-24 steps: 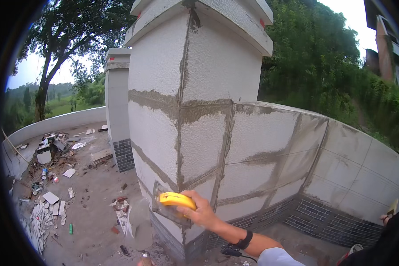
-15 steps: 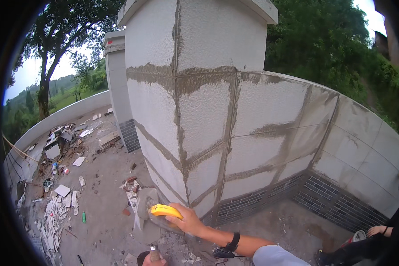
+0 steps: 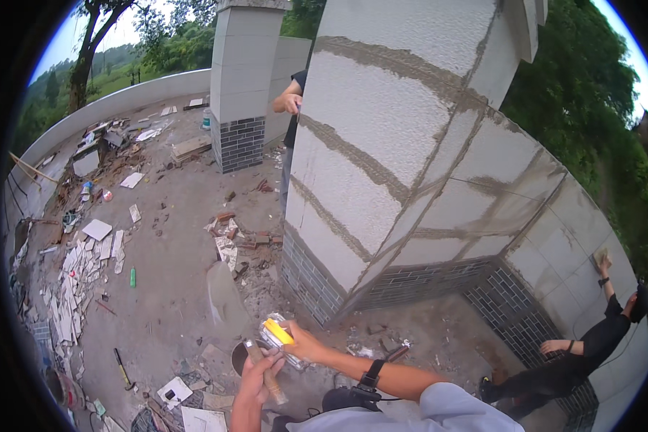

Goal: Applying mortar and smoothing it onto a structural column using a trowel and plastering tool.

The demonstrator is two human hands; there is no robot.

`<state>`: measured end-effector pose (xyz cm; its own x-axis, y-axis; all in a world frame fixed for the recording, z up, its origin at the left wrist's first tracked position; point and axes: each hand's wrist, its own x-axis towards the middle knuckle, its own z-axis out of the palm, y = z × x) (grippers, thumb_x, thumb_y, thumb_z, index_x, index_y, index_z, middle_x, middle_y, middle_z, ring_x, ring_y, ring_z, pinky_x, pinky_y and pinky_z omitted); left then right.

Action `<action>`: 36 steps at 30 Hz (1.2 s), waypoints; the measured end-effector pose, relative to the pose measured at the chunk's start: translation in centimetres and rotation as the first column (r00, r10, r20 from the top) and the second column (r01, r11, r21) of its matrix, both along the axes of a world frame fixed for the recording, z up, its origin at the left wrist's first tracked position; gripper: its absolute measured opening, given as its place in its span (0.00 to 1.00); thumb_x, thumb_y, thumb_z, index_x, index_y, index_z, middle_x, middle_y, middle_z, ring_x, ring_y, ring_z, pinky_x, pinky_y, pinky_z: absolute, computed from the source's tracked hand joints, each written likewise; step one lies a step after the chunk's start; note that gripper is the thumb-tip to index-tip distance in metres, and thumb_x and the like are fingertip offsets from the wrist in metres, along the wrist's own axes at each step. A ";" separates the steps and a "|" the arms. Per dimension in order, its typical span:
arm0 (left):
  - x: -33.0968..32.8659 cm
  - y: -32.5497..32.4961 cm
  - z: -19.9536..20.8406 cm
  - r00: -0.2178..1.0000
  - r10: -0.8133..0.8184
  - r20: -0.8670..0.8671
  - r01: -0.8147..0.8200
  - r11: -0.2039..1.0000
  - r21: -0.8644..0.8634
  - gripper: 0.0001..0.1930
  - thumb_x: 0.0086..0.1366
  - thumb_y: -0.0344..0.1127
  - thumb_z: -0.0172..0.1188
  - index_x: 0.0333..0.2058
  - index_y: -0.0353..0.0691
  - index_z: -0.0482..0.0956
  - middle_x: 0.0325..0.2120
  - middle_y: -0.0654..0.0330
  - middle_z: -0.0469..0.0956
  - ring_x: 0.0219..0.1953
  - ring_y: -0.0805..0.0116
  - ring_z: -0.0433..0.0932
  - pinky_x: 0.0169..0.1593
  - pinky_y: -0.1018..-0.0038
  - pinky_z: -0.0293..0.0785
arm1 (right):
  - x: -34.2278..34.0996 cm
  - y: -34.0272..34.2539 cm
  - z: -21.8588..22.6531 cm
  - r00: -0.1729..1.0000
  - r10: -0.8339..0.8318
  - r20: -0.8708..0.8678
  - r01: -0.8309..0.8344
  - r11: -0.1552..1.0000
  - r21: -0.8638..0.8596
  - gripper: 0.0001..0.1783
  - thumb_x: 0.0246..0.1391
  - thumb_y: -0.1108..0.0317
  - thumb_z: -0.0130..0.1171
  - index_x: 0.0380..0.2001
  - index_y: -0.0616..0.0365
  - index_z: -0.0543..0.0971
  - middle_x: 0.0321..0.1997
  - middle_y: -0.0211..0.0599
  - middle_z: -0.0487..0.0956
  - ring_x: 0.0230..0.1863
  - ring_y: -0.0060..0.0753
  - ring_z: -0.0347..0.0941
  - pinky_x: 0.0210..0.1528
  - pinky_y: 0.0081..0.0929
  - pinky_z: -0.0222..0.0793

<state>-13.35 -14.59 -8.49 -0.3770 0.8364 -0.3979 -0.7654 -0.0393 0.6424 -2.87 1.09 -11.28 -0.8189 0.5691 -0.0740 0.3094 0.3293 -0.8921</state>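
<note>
My right hand (image 3: 306, 345) grips a float by its yellow handle (image 3: 278, 333); its light plate is smeared with grey. Close beside it, my left hand (image 3: 255, 371) is wrapped round a brown, wooden-looking tool handle (image 3: 272, 381). The working end of that tool I cannot make out. Partly behind my left hand is the rim of a dark round container (image 3: 239, 358); whether it joins the handle I cannot tell. Ahead stands a white-tiled pillar (image 3: 381, 108) with grey-brown mortar smeared along its joints and dark brick-patterned tiles (image 3: 309, 270) at its base.
At right, a co-worker in black (image 3: 583, 367) holds a pad-like thing (image 3: 599, 259) against the low wall (image 3: 554, 245). Another person (image 3: 293, 101) stands partly behind the pillar. Broken tiles (image 3: 86, 288), a hammer (image 3: 124, 369) and a green bottle (image 3: 132, 277) lie at left.
My view has swung left and down. My right hand has drawn the float back from near the pillar to beside my left hand, which has come further into view with its handle.
</note>
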 end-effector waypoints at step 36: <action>-19.8 -18.9 -15.6 0.950 0.209 -0.233 -0.276 0.911 -0.308 0.14 0.55 0.24 0.55 0.41 0.41 0.70 0.36 0.61 0.70 0.39 0.68 0.72 0.46 0.70 0.71 | 26.6 -22.5 -0.2 0.796 0.312 0.518 0.092 0.785 -0.613 0.25 0.48 0.65 0.64 0.50 0.62 0.75 0.42 0.37 0.81 0.42 0.26 0.74 0.49 0.28 0.69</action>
